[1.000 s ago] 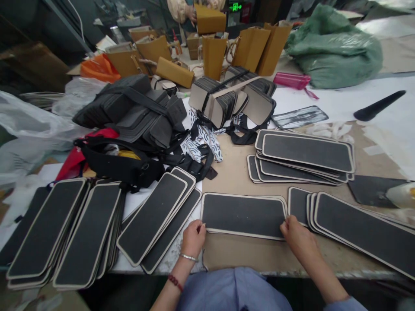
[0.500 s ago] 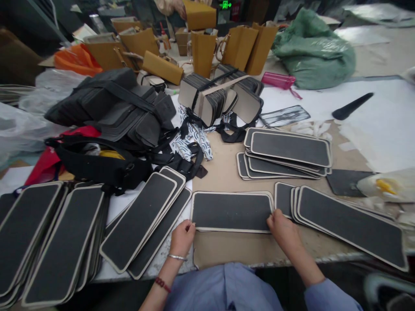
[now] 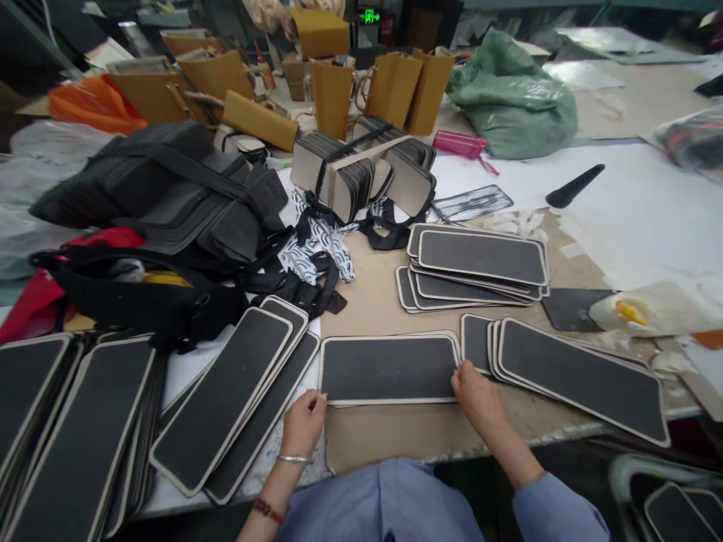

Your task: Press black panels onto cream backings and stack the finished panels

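A dark rectangular panel with a pale edge and rounded corners (image 3: 389,369) lies flat in front of me, on top of at least one similar panel whose rim shows behind it. My left hand (image 3: 305,421) is closed in a pinch at its lower left corner. At the right end, my right hand (image 3: 477,391) has its fingers closed on the edge near the lower corner. To the left lies a slanted stack of like panels (image 3: 226,399). Another fanned stack (image 3: 581,376) sits just right of my right hand, and a further pile (image 3: 480,260) is behind it.
More panel stacks (image 3: 84,444) fill the left edge. Behind them are a black bag (image 3: 147,290), strapped dark bundles (image 3: 163,181) and banded pale pieces (image 3: 367,169). Tan handbags (image 3: 389,90), a green sack (image 3: 514,98) and a person's hand (image 3: 288,22) are farther back.
My view has turned a little to the right, so the scene sits farther left. Both hands keep their places at the panel's ends.
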`<state>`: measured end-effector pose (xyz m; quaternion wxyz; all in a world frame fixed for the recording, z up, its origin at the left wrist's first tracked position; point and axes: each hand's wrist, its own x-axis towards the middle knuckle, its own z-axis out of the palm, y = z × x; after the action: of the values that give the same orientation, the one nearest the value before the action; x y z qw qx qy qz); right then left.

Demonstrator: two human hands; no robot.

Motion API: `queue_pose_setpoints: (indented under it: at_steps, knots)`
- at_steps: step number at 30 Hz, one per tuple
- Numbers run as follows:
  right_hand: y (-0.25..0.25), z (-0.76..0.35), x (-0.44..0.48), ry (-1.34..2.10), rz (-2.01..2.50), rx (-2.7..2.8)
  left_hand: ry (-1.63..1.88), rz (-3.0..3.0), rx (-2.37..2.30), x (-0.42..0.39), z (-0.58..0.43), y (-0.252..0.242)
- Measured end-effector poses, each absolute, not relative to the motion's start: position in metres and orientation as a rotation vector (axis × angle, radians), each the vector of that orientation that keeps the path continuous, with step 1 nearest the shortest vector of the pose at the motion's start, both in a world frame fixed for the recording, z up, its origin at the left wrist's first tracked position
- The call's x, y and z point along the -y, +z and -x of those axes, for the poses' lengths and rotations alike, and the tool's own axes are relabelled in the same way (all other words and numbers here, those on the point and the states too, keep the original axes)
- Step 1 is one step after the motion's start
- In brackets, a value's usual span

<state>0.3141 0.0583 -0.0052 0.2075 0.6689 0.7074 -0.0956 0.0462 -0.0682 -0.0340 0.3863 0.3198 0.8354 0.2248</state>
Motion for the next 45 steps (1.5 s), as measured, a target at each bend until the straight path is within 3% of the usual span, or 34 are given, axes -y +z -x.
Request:
queue_pose_setpoints:
  at_steps: [22, 28, 32, 36, 45]
  knots:
    - [-0.009, -0.317, -0.06, -0.32, -1.823, -1.941, 0.602, -0.793, -2.182, 0.072, -0.045, -0.049]
    - [-0.005, -0.315, -0.059, -0.28, -1.791, -1.958, 0.499, -0.867, -2.283, 0.075, -0.043, -0.032]
    - [-0.006, -0.314, -0.058, -0.275, -1.804, -1.973, 0.497, -1.38, -2.453, 0.069, -0.054, -0.018]
    - [-0.007, -0.313, -0.057, -0.264, -1.832, -1.993, 0.483, -1.993, -2.222, 0.04, -0.073, -0.023]
    - [-0.009, -0.323, -0.057, -0.142, -1.878, -2.093, 0.215, -2.115, -2.067, 0.009, -0.078, -0.053]
